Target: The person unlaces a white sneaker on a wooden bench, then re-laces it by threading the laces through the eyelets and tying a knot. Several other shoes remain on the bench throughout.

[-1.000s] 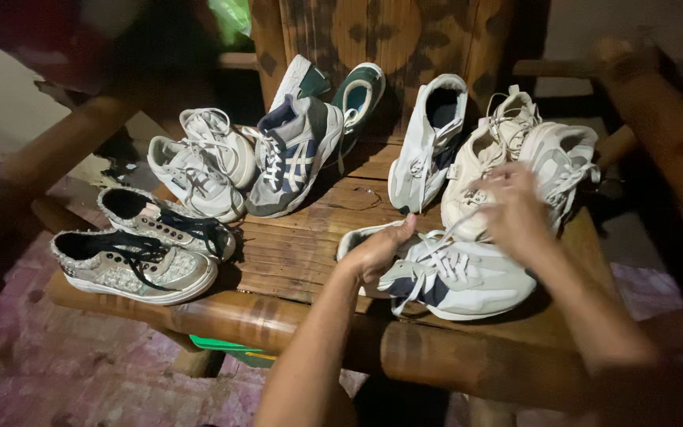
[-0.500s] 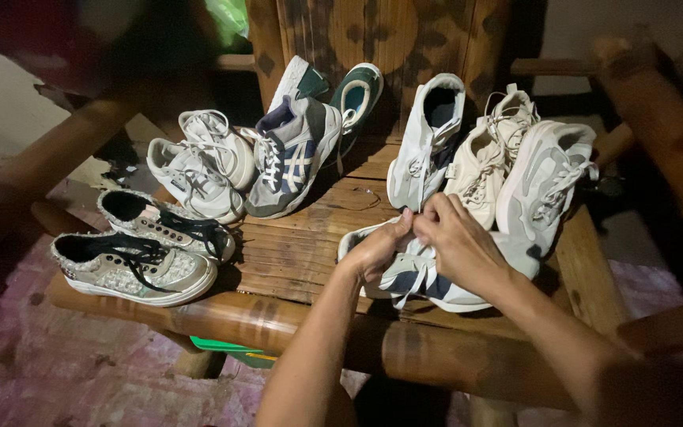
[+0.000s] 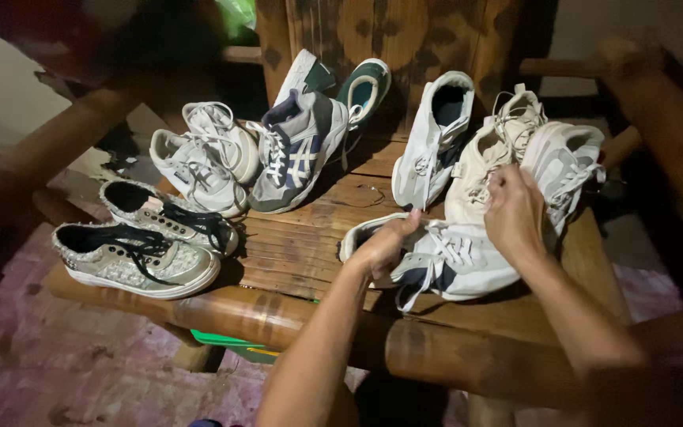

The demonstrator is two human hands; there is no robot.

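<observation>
A white sneaker with dark blue panels lies on its side on the wooden chair seat. My left hand grips its heel end. My right hand is raised over the shoe's lace area with fingers pinched, apparently on a white lace; the lace itself is hard to see. Right behind that hand lean a cream sneaker and a pale grey one.
More shoes fill the seat: a white sneaker against the chair back, a grey-and-navy one, a green-lined one, two white ones, and two sparkly silver shoes with black laces at the left edge. Wooden armrests flank both sides.
My right hand dropped from the rear shoes onto the near sneaker's laces, then lifted up and right. My left hand stayed on the heel.
</observation>
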